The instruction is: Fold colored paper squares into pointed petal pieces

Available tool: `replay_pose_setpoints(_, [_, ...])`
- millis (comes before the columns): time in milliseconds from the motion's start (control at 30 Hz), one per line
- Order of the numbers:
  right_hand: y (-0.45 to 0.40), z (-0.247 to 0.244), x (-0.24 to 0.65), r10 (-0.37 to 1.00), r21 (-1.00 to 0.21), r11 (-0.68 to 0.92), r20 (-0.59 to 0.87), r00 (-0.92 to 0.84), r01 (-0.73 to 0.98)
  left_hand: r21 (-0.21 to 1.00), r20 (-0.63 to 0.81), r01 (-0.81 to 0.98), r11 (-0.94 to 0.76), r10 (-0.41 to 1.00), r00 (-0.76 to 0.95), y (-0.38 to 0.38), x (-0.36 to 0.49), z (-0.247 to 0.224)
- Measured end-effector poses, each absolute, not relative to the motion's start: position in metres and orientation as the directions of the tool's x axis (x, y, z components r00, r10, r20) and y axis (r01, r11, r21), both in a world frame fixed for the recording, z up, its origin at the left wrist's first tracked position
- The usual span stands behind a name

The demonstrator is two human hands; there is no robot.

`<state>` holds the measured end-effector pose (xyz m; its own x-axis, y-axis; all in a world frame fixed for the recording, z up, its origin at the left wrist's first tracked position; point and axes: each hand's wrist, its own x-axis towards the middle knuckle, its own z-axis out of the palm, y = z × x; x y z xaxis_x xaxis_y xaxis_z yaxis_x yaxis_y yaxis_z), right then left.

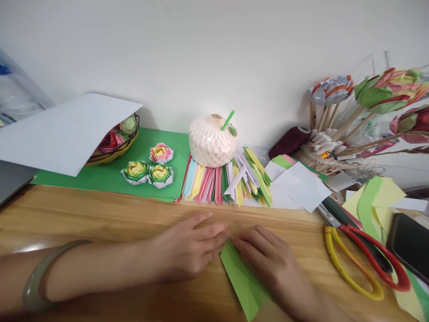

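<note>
A light green paper (241,282) lies folded on the wooden table, its narrow tip pointing away from me. My right hand (273,259) rests over its right side, fingers bent and pressed together at the tip. My left hand (196,246) is just left of that tip, palm down, its fingers spread, the fingertips close to the paper's end. A ring and a bangle show on the left hand and wrist. Behind the hands is a row of folded paper strips (217,185) in several colours, in front of a white textured ornament (213,141).
Three paper flowers (161,174) sit on a green sheet (152,191). White sheet (70,129) overhangs a basket (115,154) at left. Scissors (362,257), a phone (410,243), paper scraps (372,201), a thread spool (290,141) and flowers on sticks (331,91) stand at right.
</note>
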<state>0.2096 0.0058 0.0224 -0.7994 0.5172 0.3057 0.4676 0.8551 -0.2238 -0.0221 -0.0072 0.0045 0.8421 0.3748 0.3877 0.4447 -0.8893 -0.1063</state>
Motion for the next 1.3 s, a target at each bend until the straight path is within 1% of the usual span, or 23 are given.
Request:
replay_pose_setpoints(267, [0.005, 0.026, 0.21, 0.495, -0.201, 0.868, 0.281, -0.822, 0.454, -0.117, 0.396, 0.444, -0.889, 0.368, 0.841, -0.007, -0.022, 0.006])
replay_pose_setpoints(467, [0.006, 0.03, 0.208, 0.447, -0.131, 0.894, 0.268, -0.853, 0.428, -0.102, 0.435, 0.451, -0.887, 0.368, 0.822, -0.007, -0.021, 0.003])
replay_pose_setpoints(633, [0.006, 0.027, 0.209, 0.483, -0.178, 0.875, 0.261, -0.836, 0.45, -0.078, 0.428, 0.455, -0.887, 0.382, 0.819, -0.007, -0.021, 0.004])
replay_pose_setpoints(733, [0.004, 0.025, 0.209, 0.52, -0.184, 0.854, 0.252, -0.816, 0.487, -0.091, 0.417, 0.456, -0.885, 0.382, 0.825, -0.007, -0.021, 0.005])
replay_pose_setpoints(900, [0.004, 0.034, 0.209, 0.493, -0.163, 0.867, 0.144, -0.858, 0.471, -0.114, 0.428, 0.456, -0.883, 0.37, 0.824, -0.007, -0.02, 0.004])
replay_pose_setpoints(967, [0.008, 0.04, 0.213, 0.487, -0.198, 0.863, 0.09, -0.869, 0.464, -0.106, 0.429, 0.456, -0.884, 0.373, 0.823, -0.007, -0.02, 0.005])
replay_pose_setpoints(1033, [0.013, 0.045, 0.22, 0.486, -0.264, 0.849, 0.046, -0.873, 0.458, -0.094, 0.427, 0.459, -0.883, 0.381, 0.82, -0.008, -0.02, 0.006])
replay_pose_setpoints(1167, [0.021, 0.055, 0.24, 0.497, -0.391, 0.807, 0.047, -0.866, 0.442, -0.066, 0.428, 0.46, -0.885, 0.392, 0.815, -0.007, -0.021, 0.007])
replay_pose_setpoints(1200, [0.022, 0.058, 0.243, 0.505, -0.429, 0.784, 0.024, -0.863, 0.448, -0.058, 0.433, 0.459, -0.886, 0.392, 0.811, -0.007, -0.021, 0.006])
replay_pose_setpoints(1233, [0.022, 0.061, 0.245, 0.517, -0.472, 0.744, -0.041, -0.855, 0.473, -0.049, 0.437, 0.459, -0.887, 0.394, 0.809, -0.006, -0.022, 0.005])
replay_pose_setpoints(1300, [0.02, 0.066, 0.245, 0.491, -0.553, 0.672, -0.164, -0.855, 0.492, -0.036, 0.44, 0.456, -0.889, 0.396, 0.806, -0.005, -0.022, 0.002])
